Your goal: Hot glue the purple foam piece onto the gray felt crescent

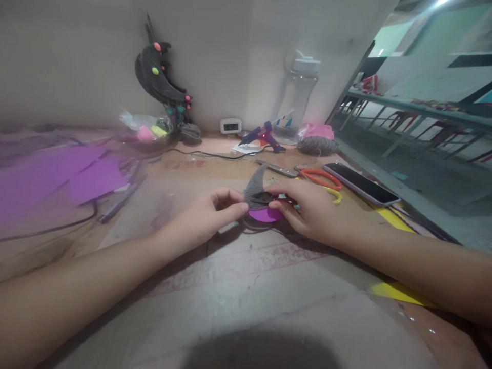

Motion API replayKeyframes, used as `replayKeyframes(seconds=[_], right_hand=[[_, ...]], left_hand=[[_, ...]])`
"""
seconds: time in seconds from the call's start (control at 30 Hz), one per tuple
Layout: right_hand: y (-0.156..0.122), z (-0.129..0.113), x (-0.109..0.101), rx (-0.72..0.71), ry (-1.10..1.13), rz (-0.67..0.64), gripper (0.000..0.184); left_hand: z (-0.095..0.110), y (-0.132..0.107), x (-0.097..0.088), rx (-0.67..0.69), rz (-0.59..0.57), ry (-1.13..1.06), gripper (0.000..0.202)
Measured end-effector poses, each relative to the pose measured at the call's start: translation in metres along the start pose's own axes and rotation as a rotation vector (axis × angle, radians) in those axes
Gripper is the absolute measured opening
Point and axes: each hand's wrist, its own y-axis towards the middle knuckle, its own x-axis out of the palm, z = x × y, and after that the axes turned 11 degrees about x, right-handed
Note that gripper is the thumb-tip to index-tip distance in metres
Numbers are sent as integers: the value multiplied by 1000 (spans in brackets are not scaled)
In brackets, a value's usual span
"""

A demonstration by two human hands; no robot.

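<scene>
A small crescent wrapped in grey yarn is held up just above the table, its pointed tip upward. Along its lower side a bare purple paper part shows. My left hand pinches the crescent's left edge between thumb and fingers. On the other side, my right hand has thumb and forefinger closed at its right edge; a dark strand seems to be near these fingertips, but it is blurred. Loops of yarn lie beneath the crescent.
Orange-handled scissors and a phone lie to the right. Behind stand a blue glue gun, a grey yarn ball, a small clock and a clear bottle. Purple paper sheets lie left; a dark crescent ornament hangs on the wall.
</scene>
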Motion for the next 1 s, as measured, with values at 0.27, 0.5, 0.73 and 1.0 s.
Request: replayKeyframes(seconds=[0.27, 0.5, 0.73, 1.0], right_hand=[[-5, 6, 8, 96, 127, -50, 26], [-3, 0, 9, 125, 298, -105, 29], [0, -9, 8, 191, 353, -128, 19], [5, -5, 15, 436, 710, -196, 25]], left_hand=[[1, -1, 2, 19, -28, -6, 18], [0, -3, 2, 31, -68, 197, 32], [0, -2, 3, 95, -74, 238, 32], [-1, -3, 5, 96, -54, 89, 31]])
